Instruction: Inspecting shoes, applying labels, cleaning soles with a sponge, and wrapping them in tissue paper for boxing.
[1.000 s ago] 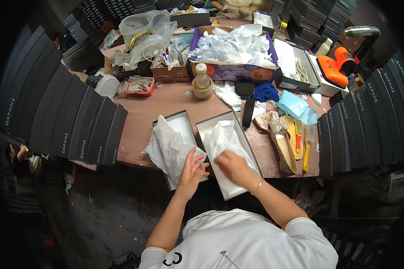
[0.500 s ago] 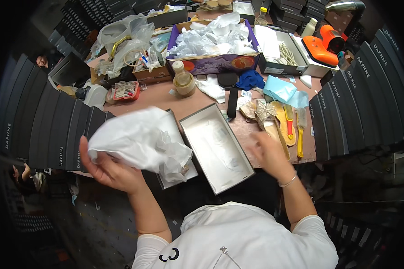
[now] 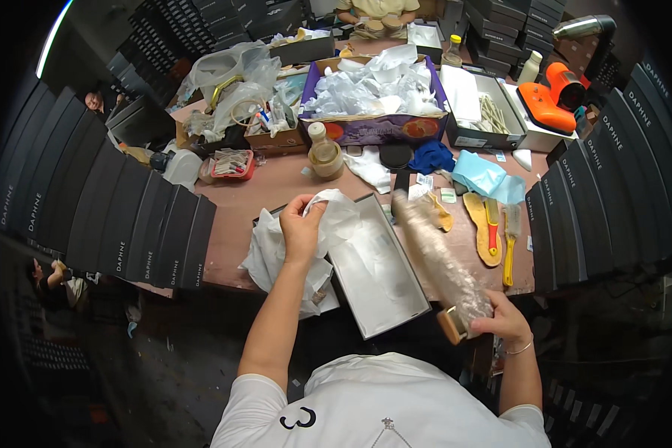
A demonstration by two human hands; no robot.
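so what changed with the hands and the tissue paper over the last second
The left hand lifted the white tissue paper up and brought it back down over the left box half. The right hand left the open box and picked up a plastic-wrapped shoe. Boxes and table clutter stayed put.

Single view only, so no overlap with a second view can be stated. The scene is seen from a head-worn fisheye, pointed steeply down over the wearer's white-shirted torso at 6 o'clock. The brown worktable is faced toward 12 o'clock and fills the centre at close range. The left hand is caught near centre, the right hand at about 5 o'clock, both forearms entering from the lower edge. Strong barrel bending is seen at the rim: stacked dark boxes curve at 9 o'clock and again at 3 o'clock. Corners are vignetted black.
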